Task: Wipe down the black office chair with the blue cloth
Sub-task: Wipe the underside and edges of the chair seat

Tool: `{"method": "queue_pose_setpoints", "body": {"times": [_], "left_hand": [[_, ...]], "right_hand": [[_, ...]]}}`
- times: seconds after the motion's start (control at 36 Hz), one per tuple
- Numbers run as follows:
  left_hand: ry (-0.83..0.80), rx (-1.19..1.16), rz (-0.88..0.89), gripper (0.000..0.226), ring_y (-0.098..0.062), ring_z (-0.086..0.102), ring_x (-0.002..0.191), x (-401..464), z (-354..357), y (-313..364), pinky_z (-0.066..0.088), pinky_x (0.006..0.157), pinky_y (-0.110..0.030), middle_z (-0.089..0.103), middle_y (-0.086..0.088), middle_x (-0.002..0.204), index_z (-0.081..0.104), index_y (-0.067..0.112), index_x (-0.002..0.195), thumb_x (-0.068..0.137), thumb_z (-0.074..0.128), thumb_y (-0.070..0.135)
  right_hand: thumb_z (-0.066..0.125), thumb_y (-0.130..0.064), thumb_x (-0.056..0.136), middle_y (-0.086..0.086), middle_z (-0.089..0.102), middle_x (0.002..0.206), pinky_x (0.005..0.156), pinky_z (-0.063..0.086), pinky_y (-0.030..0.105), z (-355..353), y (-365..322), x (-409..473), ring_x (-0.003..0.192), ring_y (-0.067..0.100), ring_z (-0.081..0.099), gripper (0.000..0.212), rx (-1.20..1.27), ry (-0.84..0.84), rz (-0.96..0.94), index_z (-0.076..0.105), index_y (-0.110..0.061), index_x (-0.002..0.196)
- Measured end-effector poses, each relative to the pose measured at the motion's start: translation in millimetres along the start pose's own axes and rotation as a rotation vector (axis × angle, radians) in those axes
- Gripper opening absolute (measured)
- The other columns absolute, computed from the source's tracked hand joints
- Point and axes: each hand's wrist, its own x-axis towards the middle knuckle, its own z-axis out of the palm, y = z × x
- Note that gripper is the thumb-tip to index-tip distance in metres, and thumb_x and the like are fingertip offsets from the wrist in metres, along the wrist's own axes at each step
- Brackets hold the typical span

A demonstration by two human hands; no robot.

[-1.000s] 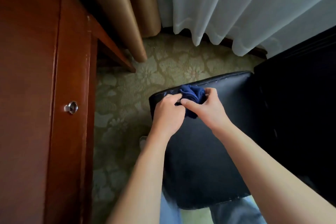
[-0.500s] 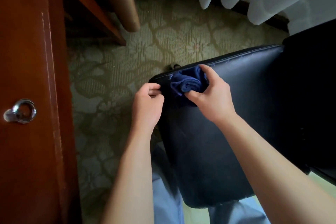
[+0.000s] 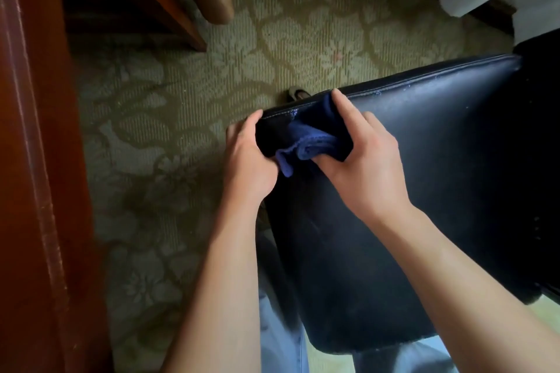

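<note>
At frame centre, the right hand (image 3: 362,157) pinched the soft, limp blue cloth (image 3: 312,138); the left hand (image 3: 247,160) gripped the black office chair (image 3: 439,160) at its stiff, probably slick corner.

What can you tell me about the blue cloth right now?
The blue cloth is dark blue, soft and bunched into folds, with a lighter hemmed edge hanging at its lower left. It lies at the stitched corner of the black chair seat. The right hand holds it from the right; the left hand is at its left end.
</note>
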Motion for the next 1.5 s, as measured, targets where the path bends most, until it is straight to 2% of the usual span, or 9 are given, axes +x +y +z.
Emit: {"method": "queue_pose_setpoints", "body": {"times": [0.08,0.19,0.36,0.58,0.72,0.92,1.06,1.31,1.5], "left_hand": [[0.041,0.052,0.075,0.07,-0.024,0.052,0.127,9.0,3.5,-12.4,0.031,0.103,-0.014,0.048,-0.011,0.14,0.051,0.011,0.143,0.077,0.074,0.005],[0.053,0.106,0.07,0.038,-0.027,0.062,0.108,16.3,6.2,-19.8,0.038,0.084,-0.016,0.063,-0.011,0.117,0.061,0.009,0.116,0.079,0.062,0.002],[-0.043,0.054,0.063,0.036,0.0,0.045,0.066,13.5,-4.8,-1.1,0.031,0.061,-0.018,0.044,0.023,0.076,0.047,0.03,0.092,0.087,0.061,-0.002],[-0.136,0.291,0.06,0.027,-0.017,0.049,0.076,26.4,-7.8,-11.4,0.032,0.047,-0.013,0.048,0.006,0.088,0.062,0.01,0.115,0.089,0.059,0.005],[-0.142,0.25,0.036,0.027,0.002,0.032,0.057,26.7,-9.4,-13.6,0.036,0.047,-0.005,0.04,0.017,0.074,0.061,0.013,0.114,0.088,0.064,0.006],[-0.087,0.19,0.052,0.031,-0.003,0.042,0.063,24.2,-9.8,-3.9,0.032,0.054,-0.021,0.048,0.018,0.078,0.055,0.031,0.104,0.087,0.062,0.006],[-0.071,0.165,0.078,0.055,-0.026,0.059,0.112,22.7,-10.0,-4.8,0.036,0.079,-0.022,0.065,-0.003,0.12,0.062,0.018,0.123,0.072,0.083,0.014],[-0.105,0.137,-0.029,0.078,-0.022,0.053,0.118,16.6,-12.7,-11.3,0.048,0.1,-0.039,0.048,0.01,0.108,0.047,0.038,0.138,0.072,0.088,0.029],[-0.087,0.105,0.02,0.069,-0.014,0.052,0.122,18.9,-12.2,-16.1,0.037,0.093,-0.021,0.058,0.009,0.129,0.055,0.028,0.134,0.073,0.087,0.024]], "right_hand": [[0.073,-0.019,0.078,-0.002,0.062,0.116,0.093,0.047,0.027,1.9,-12.0,7.3,0.108,0.014,0.058,0.079,0.083,0.038,-0.043,0.041,-0.027,0.15],[0.07,-0.022,0.08,-0.001,0.06,0.102,0.085,0.048,0.03,14.1,-25.3,20.0,0.096,0.016,0.058,0.078,0.09,0.002,-0.064,0.038,-0.031,0.151],[0.064,-0.032,0.084,0.001,0.052,0.107,0.081,0.053,0.042,32.0,-34.3,28.9,0.096,0.024,0.057,0.073,-0.015,-0.05,-0.055,0.035,-0.042,0.15],[0.071,-0.035,0.084,0.007,0.042,0.121,0.083,0.054,0.047,43.2,-40.6,30.7,0.109,0.033,0.05,0.073,-0.098,-0.135,-0.106,0.037,-0.036,0.149],[0.075,-0.033,0.078,0.006,0.043,0.118,0.08,0.055,0.046,46.3,-38.1,37.8,0.107,0.032,0.05,0.069,-0.097,-0.129,-0.11,0.047,-0.033,0.141],[0.066,-0.022,0.076,0.004,0.043,0.109,0.076,0.056,0.043,45.3,-29.1,44.1,0.098,0.028,0.055,0.06,-0.015,-0.095,-0.077,0.056,-0.033,0.135],[0.068,-0.022,0.077,-0.001,0.044,0.106,0.086,0.053,0.036,33.2,-16.6,46.2,0.096,0.02,0.056,0.058,0.046,0.005,-0.015,0.06,-0.033,0.133],[0.072,-0.025,0.082,-0.003,0.046,0.105,0.084,0.039,0.014,-2.7,10.9,59.6,0.092,0.011,0.056,0.051,0.036,0.173,0.156,0.062,-0.033,0.131],[0.075,-0.025,0.079,-0.002,0.047,0.103,0.087,0.041,0.015,3.0,-9.2,52.5,0.09,0.01,0.056,0.054,0.103,0.159,0.091,0.063,-0.031,0.132]]}}
